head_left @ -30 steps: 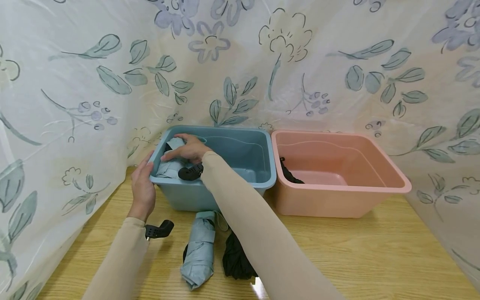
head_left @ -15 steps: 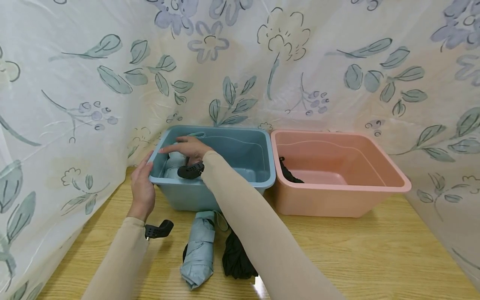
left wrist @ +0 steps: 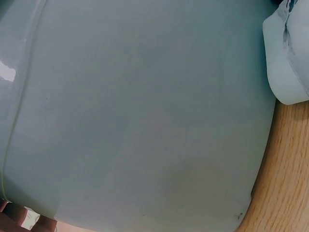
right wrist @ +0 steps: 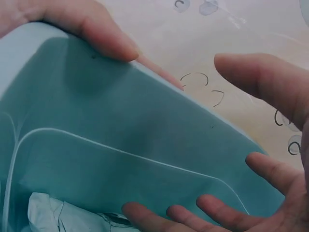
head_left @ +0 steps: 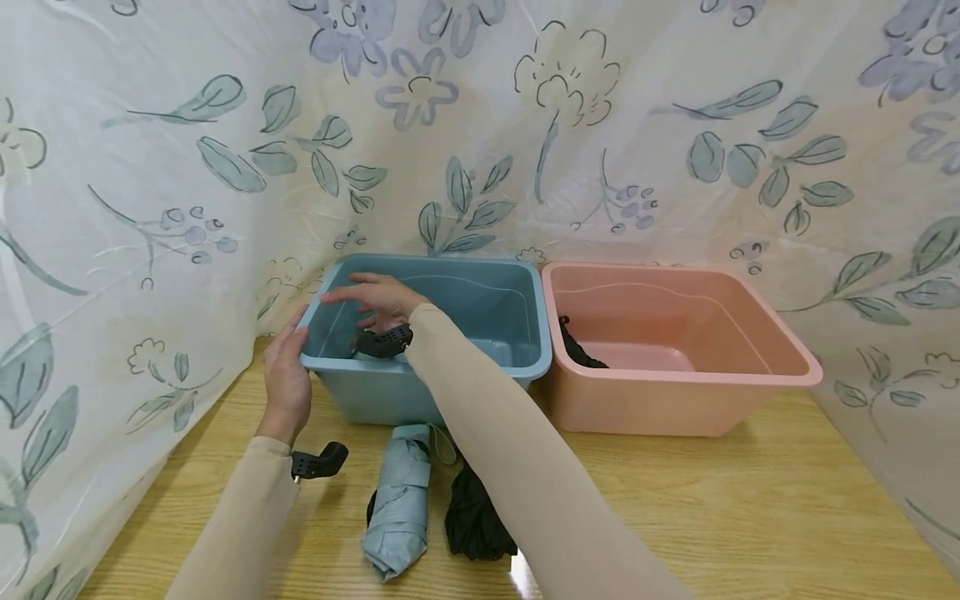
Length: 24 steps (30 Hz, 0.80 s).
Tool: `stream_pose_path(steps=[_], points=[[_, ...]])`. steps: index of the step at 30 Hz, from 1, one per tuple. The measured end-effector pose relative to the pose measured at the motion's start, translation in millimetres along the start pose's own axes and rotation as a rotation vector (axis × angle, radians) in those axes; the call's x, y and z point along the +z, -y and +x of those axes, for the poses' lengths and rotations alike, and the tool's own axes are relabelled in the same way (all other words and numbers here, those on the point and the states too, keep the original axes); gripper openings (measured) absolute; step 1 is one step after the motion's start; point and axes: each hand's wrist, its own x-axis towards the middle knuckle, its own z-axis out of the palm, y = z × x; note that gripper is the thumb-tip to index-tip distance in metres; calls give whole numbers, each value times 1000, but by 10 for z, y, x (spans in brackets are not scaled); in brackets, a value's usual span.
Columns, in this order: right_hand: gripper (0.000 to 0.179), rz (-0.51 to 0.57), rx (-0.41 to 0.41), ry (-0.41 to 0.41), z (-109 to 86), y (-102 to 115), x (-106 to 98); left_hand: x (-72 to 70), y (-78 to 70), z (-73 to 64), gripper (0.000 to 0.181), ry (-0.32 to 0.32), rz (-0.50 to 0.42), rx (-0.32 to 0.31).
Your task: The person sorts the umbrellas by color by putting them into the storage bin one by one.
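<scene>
Umbrella (right wrist: pixel 72 216), folded, lies low in the blue bin (head_left: pixel 480 292); I judge it light and soft-skinned (stiff within, probably), best held round its middle, my right grip (head_left: pixel 384 302) spread, holding nothing, my left grip (head_left: pixel 287 379) clamped on that bin's edge.

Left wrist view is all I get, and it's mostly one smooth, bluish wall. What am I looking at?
Observer: The head view shows it's the outside of a blue bin.
Operator: Oh! Is anything in it?
Observer: Yes, the right wrist view shows a pale blue bundle lying low inside.
Operator: Is somebody holding that?
Observer: It doesn't look gripped: the right hand is near it with its fingers spread, though I can't tell whether they touch it.
</scene>
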Motion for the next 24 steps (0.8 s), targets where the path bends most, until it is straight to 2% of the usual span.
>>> stream_pose_path(steps=[8, 10, 14, 17, 24], points=[[81, -83, -26, -33, -56, 18, -23, 1, 6, 11, 51, -6, 3, 6], [81, -81, -30, -37, -70, 20, -39, 3, 14, 10, 51, -7, -2, 2], [81, -4, -35, -19, -123, 25, -107, 18, 28, 1, 52, -11, 17, -9], [78, 5, -47, -14, -195, 44, -178, 25, 29, -5, 52, -16, 42, -10], [80, -58, -86, 26, -482, 122, -251, 29, 15, -27, 53, -35, 56, -3]])
